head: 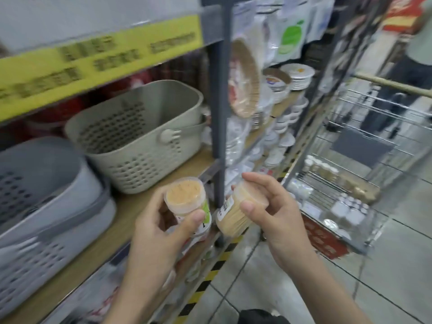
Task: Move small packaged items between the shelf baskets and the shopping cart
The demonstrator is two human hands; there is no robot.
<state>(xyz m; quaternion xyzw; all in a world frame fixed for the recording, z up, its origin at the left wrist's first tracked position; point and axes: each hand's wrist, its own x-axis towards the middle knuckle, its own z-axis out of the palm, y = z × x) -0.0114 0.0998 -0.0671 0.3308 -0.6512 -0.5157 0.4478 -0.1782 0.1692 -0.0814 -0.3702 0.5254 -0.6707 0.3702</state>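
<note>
My left hand grips a round clear tub of toothpicks, held upright with its lid facing me. My right hand pinches a second toothpick tub, tilted on its side, by its lid end. Both tubs hover just in front of the wooden shelf. On that shelf stand an empty beige perforated basket and, further left, stacked grey baskets. The wire shopping cart is to the right, with several small jars and packets on its floor.
A grey steel upright of the shelf stands between the baskets and hanging tableware packs and stacked bowls. Yellow-black hazard tape lines the shelf base on the tiled floor. Another person stands behind the cart.
</note>
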